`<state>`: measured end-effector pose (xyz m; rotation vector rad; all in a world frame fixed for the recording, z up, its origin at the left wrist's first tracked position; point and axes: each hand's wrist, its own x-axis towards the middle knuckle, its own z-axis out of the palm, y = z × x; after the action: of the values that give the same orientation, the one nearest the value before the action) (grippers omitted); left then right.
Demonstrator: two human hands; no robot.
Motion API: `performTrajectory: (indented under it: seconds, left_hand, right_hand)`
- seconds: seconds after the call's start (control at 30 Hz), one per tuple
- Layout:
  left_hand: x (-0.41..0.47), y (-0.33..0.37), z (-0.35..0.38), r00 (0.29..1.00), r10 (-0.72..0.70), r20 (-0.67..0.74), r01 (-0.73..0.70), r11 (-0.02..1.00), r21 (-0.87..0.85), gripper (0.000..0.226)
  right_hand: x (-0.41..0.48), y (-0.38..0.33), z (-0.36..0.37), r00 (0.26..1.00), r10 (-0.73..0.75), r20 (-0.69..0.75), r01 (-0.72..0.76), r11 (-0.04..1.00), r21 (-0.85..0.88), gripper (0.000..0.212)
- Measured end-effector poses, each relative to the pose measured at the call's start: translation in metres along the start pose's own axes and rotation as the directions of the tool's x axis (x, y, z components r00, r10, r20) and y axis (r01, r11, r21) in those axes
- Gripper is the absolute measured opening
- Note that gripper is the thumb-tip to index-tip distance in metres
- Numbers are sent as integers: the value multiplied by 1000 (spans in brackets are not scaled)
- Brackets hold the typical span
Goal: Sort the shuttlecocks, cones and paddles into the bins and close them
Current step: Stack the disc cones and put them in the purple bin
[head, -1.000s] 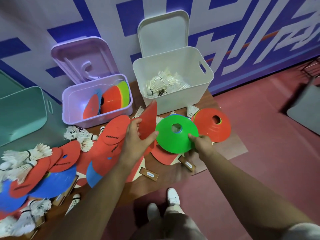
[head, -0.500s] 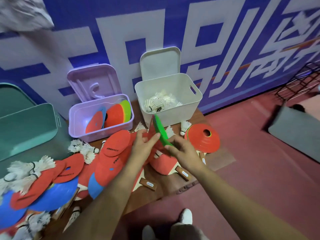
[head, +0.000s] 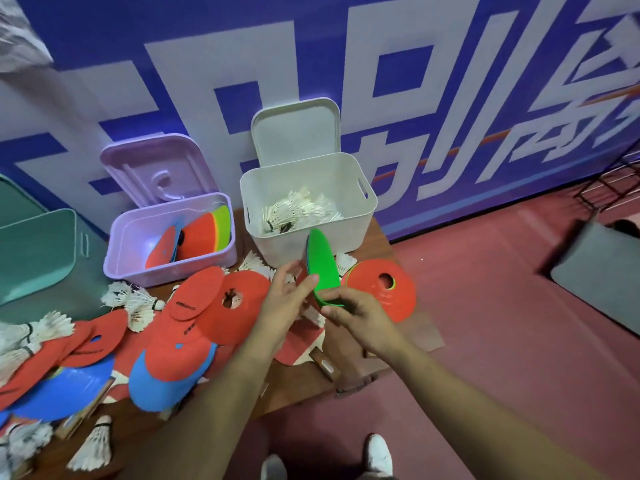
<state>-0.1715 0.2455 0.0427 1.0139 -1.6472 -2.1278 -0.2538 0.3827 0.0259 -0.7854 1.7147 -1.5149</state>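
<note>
I saw my right hand [head: 360, 317] pinching the lower edge of the green cone [head: 322, 268], held on edge just in front of the white bin [head: 351, 237]. My left hand [head: 284, 303] lay spread, thumb touching the cone. The purple bin [head: 173, 271] stood left of the white bin.
</note>
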Motion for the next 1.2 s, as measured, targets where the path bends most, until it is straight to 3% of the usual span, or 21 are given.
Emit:
performTrajectory:
  seconds: [0.13, 0.23, 0.33, 0.47, 0.53, 0.67, 0.8, 0.9, 0.97, 1.1, 1.2]
  left_hand:
    - [16, -10, 42, 994, 93, -65, -80, 982, 172, 38]
    - [23, -16, 60, 980, 163, -113, -119, 938, 325, 38]
    - [27, -24, 73, 966, 220, -138, -147, 902, 407, 43]
    - [37, -35, 83, 966, 207, -158, -113, 879, 462, 46]
    - [41, -39, 88, 967, 204, -156, -107, 872, 477, 45]
    - [48, -48, 92, 966, 175, -192, -57, 864, 500, 65]
    - [51, -57, 91, 962, 131, -239, -17, 904, 427, 54]
    - [52, -62, 87, 962, 113, -250, -4, 916, 400, 50]
    - [50, -65, 83, 964, 100, -246, 8, 916, 402, 55]
    - [48, -66, 79, 965, 81, -249, 30, 911, 412, 59]
    - [46, -62, 84, 969, 74, -234, 27, 916, 400, 56]
  right_hand:
    - [-1, 18, -59, 992, 123, 0, -123, 992, -4, 19]
    - [6, 53, -112, 932, 273, -240, -303, 948, -97, 11]
    - [13, 94, -160, 807, 393, -442, -514, 835, -197, 20]
    - [27, 122, -183, 714, 509, -481, -658, 722, -213, 52]
    - [37, 132, -185, 695, 532, -484, -679, 707, -197, 69]
    - [66, 147, -177, 683, 548, -483, -692, 696, -189, 92]
    - [83, 160, -167, 649, 581, -491, -746, 614, -258, 101]
    - [83, 179, -166, 632, 624, -459, -760, 617, -206, 110]
    - [80, 188, -169, 654, 600, -461, -729, 662, -172, 107]
    - [65, 153, -175, 690, 489, -534, -622, 778, -93, 75]
    - [61, 125, -176, 767, 402, -499, -464, 886, 1, 65]
